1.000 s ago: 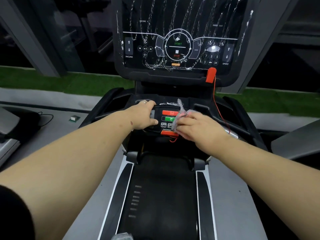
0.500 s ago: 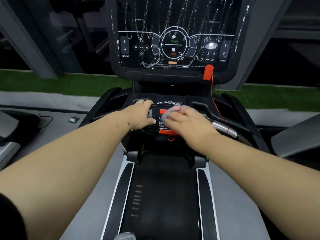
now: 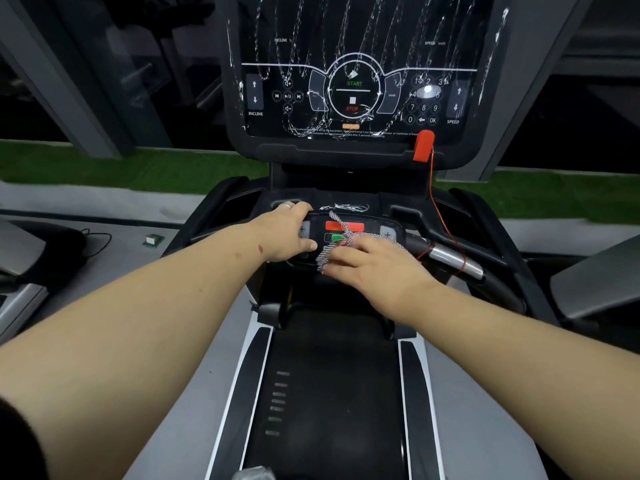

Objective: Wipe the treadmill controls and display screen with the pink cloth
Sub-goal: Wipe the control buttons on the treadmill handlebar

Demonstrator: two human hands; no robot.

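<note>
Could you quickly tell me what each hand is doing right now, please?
Left hand: grips the left edge of the control panel.
Right hand: fingers fairly straight, pressing the cloth onto the panel.

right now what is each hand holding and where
Right hand presses the bunched pink-and-grey cloth onto the black control pad, fingers on top. Left hand grips the pad's left edge.

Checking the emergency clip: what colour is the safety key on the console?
Red, clearest in the head view.
</note>
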